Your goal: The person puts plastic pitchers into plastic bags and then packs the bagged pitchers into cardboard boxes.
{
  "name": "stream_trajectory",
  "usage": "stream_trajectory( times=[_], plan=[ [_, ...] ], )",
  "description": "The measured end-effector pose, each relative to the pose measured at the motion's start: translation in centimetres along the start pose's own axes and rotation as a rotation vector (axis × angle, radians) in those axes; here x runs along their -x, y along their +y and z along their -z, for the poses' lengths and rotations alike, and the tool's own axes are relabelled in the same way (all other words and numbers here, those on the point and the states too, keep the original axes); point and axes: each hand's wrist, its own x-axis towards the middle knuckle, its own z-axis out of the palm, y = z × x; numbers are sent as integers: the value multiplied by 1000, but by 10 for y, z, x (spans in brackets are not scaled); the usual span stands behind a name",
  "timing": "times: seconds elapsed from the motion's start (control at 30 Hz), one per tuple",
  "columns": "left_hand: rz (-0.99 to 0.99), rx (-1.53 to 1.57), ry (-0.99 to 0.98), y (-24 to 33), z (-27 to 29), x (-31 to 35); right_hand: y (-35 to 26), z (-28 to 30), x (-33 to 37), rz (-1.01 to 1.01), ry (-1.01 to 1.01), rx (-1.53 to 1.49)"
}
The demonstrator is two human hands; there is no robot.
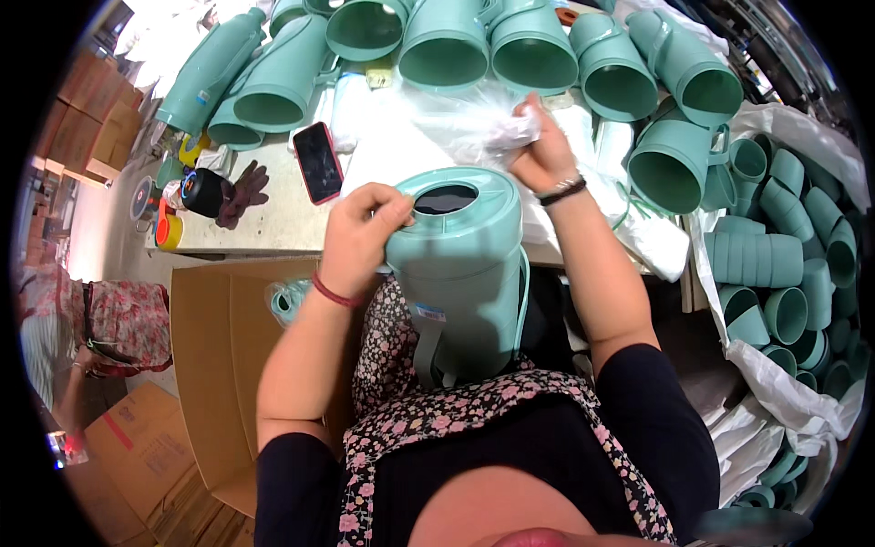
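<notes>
A teal flask body [462, 273] with a side handle stands between my thighs, its round top with a dark opening facing up. My left hand [357, 235] is closed on the left edge of that top, thumb near the opening. Beyond the flask, my right hand [545, 150] is raised over the table, its fingers closed on a crumpled clear plastic bag [465, 120]. The bag spreads leftward over white sheets. What sits inside the dark opening cannot be made out.
Several teal flask bodies [444, 55] lie along the table's far side. A phone [318, 162], dark gloves [242, 196] and a tape measure [168, 228] are at left. An open carton [219, 365] stands below. Teal cups [756, 259] fill a sack at right. Another person [100, 324] is far left.
</notes>
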Motion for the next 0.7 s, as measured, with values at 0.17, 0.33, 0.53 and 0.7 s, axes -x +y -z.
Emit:
stream_trajectory(
  times=[0.17, 0.33, 0.53, 0.7],
  plan=[
    [-105, -495, -347, 59, -31, -76, -25, -67, 13, 211, 229, 321],
    [-58, 125, -130, 55, -69, -99, -22, -74, 18, 200, 226, 416],
    [-78, 127, -62, 52, -64, -86, -26, -88, 26, 208, 355, 711],
    [-142, -58, -22, 29, -40, -84, -43, -91, 33, 176, 317, 317]
  ],
)
